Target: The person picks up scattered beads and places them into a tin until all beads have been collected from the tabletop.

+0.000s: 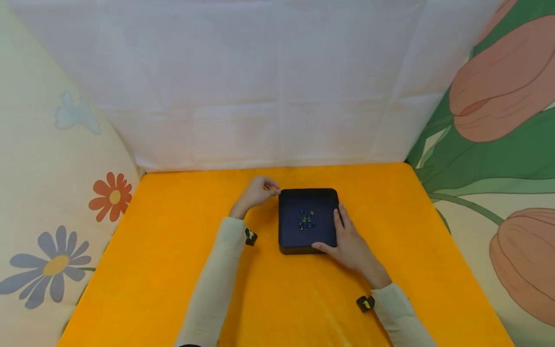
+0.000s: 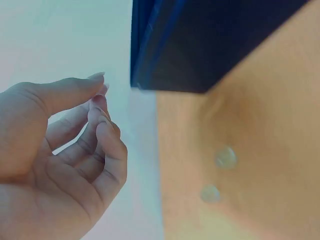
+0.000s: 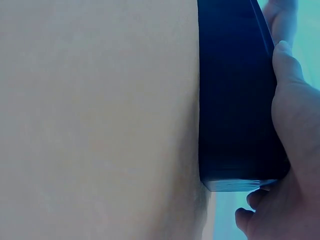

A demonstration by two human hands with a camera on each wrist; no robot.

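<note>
A square black tray (image 1: 287, 245) with low walls sits on the orange cloth, several small blue and yellow-green marbles (image 1: 305, 219) grouped on its floor. My right hand (image 1: 353, 246) grips its near right corner, thumb on the near rim and fingers along the right side. Past the tray's far left corner is my left hand (image 1: 257, 193), raised, with fingers curled and thumb tip meeting the fingertips. Nothing shows between those tips, though a small thing could be hidden there. The left wrist view has two pale, clear marbles (image 2: 226, 157) on the cloth beside the tray.
The orange cloth (image 1: 165, 270) covers the table and reaches a white backdrop (image 1: 269, 96) behind. Flower-printed panels (image 1: 56, 159) stand on the left and right. Each wrist wears a small black camera (image 1: 365, 303).
</note>
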